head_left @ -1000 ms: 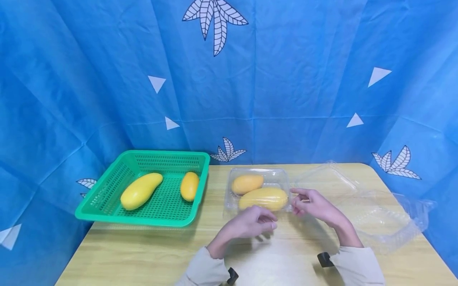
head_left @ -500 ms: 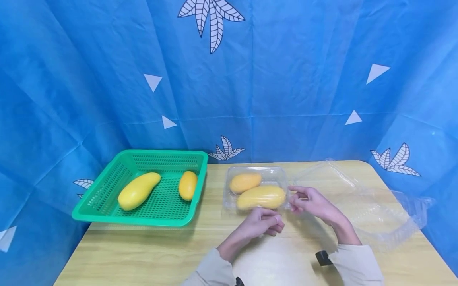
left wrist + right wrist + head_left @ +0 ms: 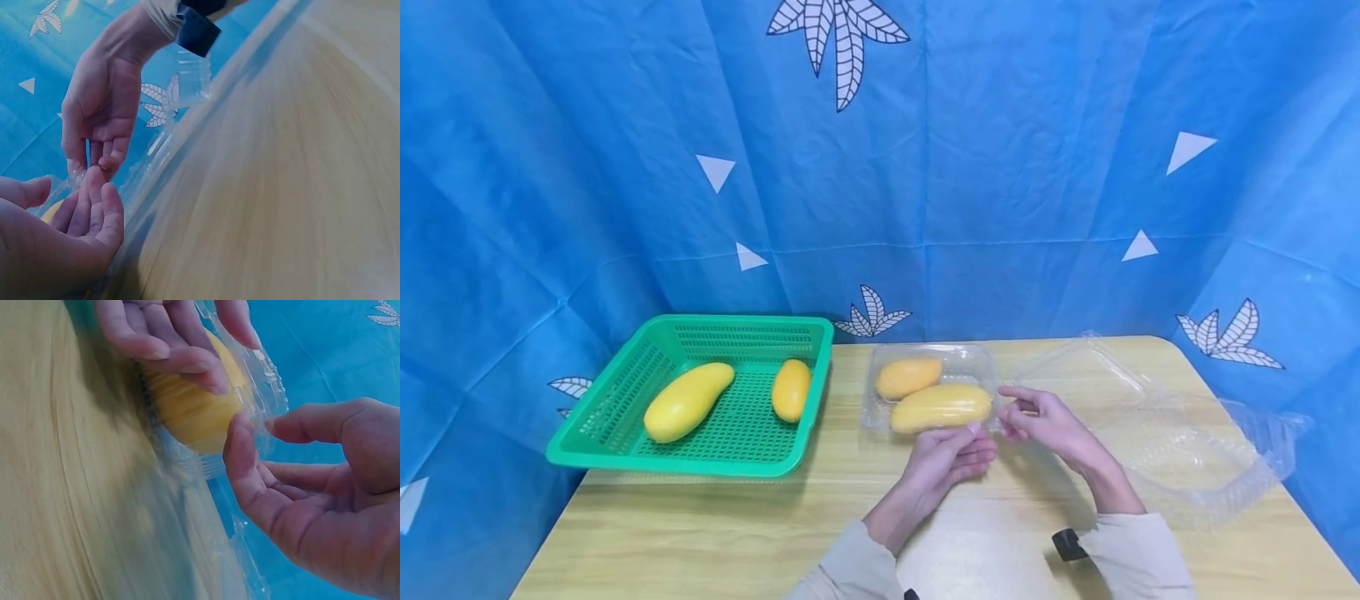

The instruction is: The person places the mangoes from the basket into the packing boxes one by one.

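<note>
A clear plastic clamshell box [image 3: 966, 360] stands mid-table with two yellow mangoes inside, a smaller mango [image 3: 908, 378] behind a larger mango [image 3: 942, 408]. Reflections over the fruit suggest its lid lies down. At its front right corner, my right hand [image 3: 1060, 429] pinches the rim between thumb and forefinger, as the right wrist view shows. My left hand [image 3: 936, 467] is at the front edge, thumb above and the other fingers stretched below the rim, palm turned inward. In the left wrist view the left fingertips [image 3: 112, 215] come close to the right hand [image 3: 103, 106].
Left of the box is a green perforated basket [image 3: 692, 462] holding a long yellow mango [image 3: 688, 402] and a shorter mango [image 3: 791, 390]. An unfolded clear clamshell box [image 3: 1217, 500] lies at the right of the wooden table [image 3: 715, 533]. Blue patterned cloth [image 3: 1015, 167] surrounds the table.
My left hand has turned its palm inward and moved slightly right and up to the box's front edge. My right hand has stayed at the corner, and the box has shifted slightly left.
</note>
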A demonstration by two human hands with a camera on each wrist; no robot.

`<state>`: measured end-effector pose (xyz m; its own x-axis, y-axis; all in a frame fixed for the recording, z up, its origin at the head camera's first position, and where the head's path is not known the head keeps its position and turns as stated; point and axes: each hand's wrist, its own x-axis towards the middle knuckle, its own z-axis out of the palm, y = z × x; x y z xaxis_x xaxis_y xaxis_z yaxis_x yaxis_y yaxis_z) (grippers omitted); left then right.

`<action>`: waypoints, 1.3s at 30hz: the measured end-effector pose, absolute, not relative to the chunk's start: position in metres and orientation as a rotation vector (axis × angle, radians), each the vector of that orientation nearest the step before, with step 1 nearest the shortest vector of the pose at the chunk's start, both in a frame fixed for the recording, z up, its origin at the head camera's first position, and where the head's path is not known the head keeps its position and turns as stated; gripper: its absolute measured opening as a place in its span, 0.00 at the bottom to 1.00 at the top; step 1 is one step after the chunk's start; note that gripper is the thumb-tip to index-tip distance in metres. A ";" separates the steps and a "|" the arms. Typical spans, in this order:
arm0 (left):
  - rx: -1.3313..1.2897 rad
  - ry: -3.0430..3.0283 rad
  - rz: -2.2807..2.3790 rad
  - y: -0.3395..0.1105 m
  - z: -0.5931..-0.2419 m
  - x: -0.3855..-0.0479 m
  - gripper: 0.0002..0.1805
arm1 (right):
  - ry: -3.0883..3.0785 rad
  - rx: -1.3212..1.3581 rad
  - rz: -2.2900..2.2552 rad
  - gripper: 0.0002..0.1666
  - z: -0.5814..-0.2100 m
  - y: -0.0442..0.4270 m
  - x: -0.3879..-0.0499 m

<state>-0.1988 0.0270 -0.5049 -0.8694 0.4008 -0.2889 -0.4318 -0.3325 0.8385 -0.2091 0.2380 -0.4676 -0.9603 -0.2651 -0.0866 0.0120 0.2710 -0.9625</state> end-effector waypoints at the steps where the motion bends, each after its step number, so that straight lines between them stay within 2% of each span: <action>1: -0.056 1.395 2.225 0.028 -0.504 -0.200 0.19 | 2.320 -0.228 -1.756 0.36 -0.467 0.237 -0.210; 21: -0.446 1.225 2.350 0.060 -0.498 -0.205 0.11 | 2.360 -0.004 -1.907 0.26 -0.473 0.231 -0.214; 39: -0.498 1.423 2.330 0.068 -0.496 -0.214 0.11 | 2.355 0.106 -1.968 0.25 -0.477 0.228 -0.218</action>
